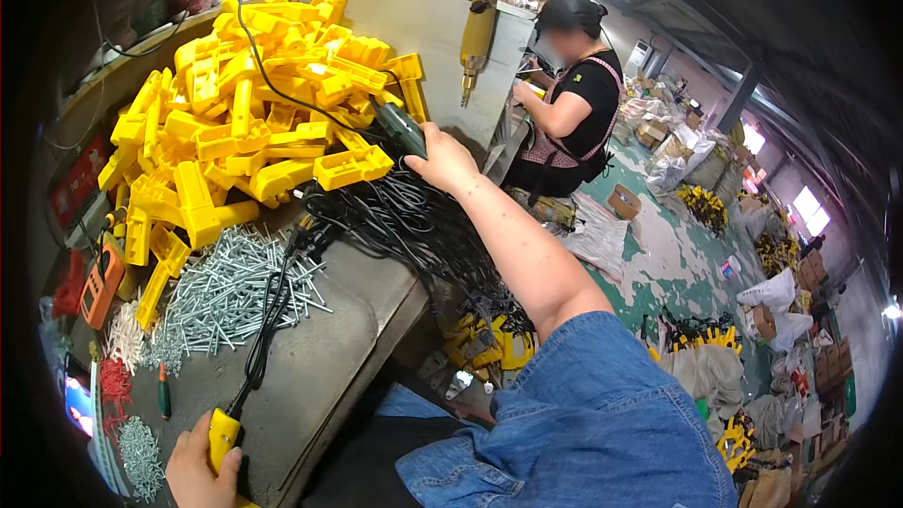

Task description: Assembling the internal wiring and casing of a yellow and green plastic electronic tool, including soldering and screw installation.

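My left hand (198, 470), low at the left near the bench edge, is closed round a yellow plastic handle (224, 435). A bundled black cable (266, 331) runs from its upper end across the bench. My right hand (444, 162) reaches out and grips a dark green, rounded hand tool (400, 129) with a cord; its tip is hard to make out. That tool lies beside a big heap of yellow plastic housings (235, 122) and over a mass of black cables (395, 221). Long silver screws (240, 292) lie piled between my hands.
A yellow electric screwdriver (477, 38) hangs beyond my right hand. On the left are an orange meter (101, 287), a small screwdriver (164, 393), red wires (115, 386) and short screws (140, 456). A co-worker (574, 103) sits ahead; sacks and boxes (625, 201) line the floor.
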The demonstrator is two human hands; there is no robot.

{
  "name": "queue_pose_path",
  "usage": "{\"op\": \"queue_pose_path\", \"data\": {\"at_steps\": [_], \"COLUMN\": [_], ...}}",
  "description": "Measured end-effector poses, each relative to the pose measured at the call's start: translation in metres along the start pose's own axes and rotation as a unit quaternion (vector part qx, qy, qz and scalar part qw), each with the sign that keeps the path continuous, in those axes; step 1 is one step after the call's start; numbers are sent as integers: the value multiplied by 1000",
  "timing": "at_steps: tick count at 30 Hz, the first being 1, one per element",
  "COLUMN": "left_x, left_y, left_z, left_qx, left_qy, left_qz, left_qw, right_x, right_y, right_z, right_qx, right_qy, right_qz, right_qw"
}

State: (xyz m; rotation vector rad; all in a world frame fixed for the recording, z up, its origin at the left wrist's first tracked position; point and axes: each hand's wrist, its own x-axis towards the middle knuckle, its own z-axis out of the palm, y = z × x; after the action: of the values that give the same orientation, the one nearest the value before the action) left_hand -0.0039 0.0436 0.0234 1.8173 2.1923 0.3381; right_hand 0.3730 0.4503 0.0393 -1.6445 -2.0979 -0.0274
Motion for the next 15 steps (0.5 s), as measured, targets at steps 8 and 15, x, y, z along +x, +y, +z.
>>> {"op": "queue_pose_path", "data": {"at_steps": [8,15], "left_x": [-3,-6], "left_y": [-9,-5], "left_z": [6,4], "left_qx": [-34,-29], "left_qy": [64,64], "left_qz": [17,12], "left_qw": [997,997], "right_x": [-6,-20], "right_y": [20,3], "right_z": [-26,-17], "right_qx": [161,139], "right_qy": [32,-6], "right_qz": [33,39], "right_qw": [986,989]}}
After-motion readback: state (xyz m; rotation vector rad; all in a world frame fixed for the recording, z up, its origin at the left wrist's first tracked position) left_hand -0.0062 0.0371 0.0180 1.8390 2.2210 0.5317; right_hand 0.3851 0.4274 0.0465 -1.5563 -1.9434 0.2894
